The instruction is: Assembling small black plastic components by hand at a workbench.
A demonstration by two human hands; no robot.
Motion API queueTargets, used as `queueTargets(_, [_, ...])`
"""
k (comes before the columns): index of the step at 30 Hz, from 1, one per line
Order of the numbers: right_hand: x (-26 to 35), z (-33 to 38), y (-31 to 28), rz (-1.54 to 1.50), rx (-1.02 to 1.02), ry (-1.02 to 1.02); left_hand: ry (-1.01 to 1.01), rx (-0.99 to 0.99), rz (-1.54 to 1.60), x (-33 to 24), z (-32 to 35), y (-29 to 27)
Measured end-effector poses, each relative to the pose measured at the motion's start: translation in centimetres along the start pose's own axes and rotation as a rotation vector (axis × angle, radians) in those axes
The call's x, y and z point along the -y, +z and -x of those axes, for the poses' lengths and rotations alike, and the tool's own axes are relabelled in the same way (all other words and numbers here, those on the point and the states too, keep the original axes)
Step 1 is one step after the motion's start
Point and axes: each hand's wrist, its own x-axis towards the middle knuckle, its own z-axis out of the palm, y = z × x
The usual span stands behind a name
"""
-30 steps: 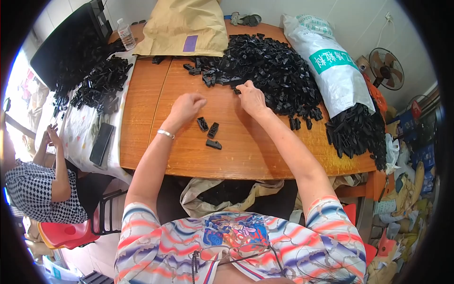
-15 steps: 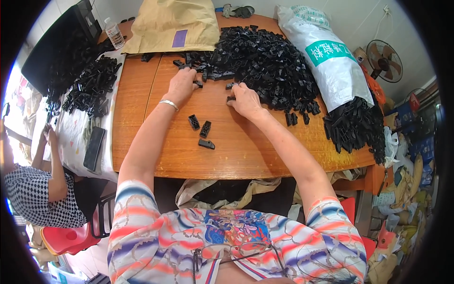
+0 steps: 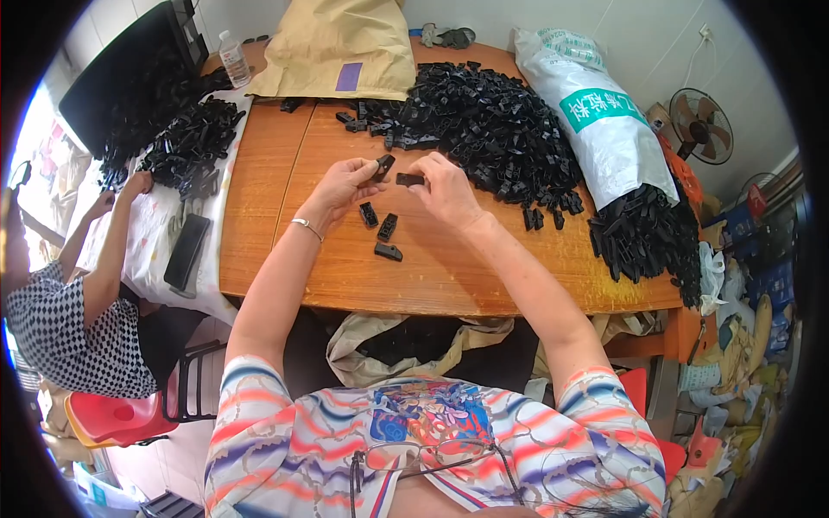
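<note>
- The left hand [image 3: 341, 186] is pinching one small black plastic piece [image 3: 383, 166] in closed fingers, raised just above the worktop [image 3: 259, 224].
- The right hand [image 3: 445, 190] is gripping a second black piece [image 3: 409, 180] between closed fingers, just beside the first.
- Three loose black pieces [image 3: 381, 230] are lying on the worktop below the hands.
- A large heap of black pieces [image 3: 488, 129], too many to count, is lying behind the hands.
- One white sack [image 3: 596, 121] is lying on its side, spilling black pieces [image 3: 648, 237] from its mouth.
- One tan paper bag [image 3: 341, 47] is lying at the far edge; its contents are hidden.
- One clear bottle [image 3: 233, 59] is standing beside it.
</note>
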Motion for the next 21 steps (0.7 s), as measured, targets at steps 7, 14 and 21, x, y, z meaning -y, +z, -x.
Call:
queueTargets(7, [3.4, -0.8, -1.6, 0.06, -0.104, -0.299, -0.007, 0.09, 0.053, -1.9, 2.1, 2.3])
queueTargets(14, [3.3, -0.8, -2.1, 0.106, -0.068, -0.39, -0.005, 0.123, -0.033, -2.2, 3.0, 2.9])
queueTargets(21, [2.9, 0.0, -1.7, 0.106, 0.0, -0.328, 0.01, 0.147, -0.206, -1.3, 3.3, 2.9])
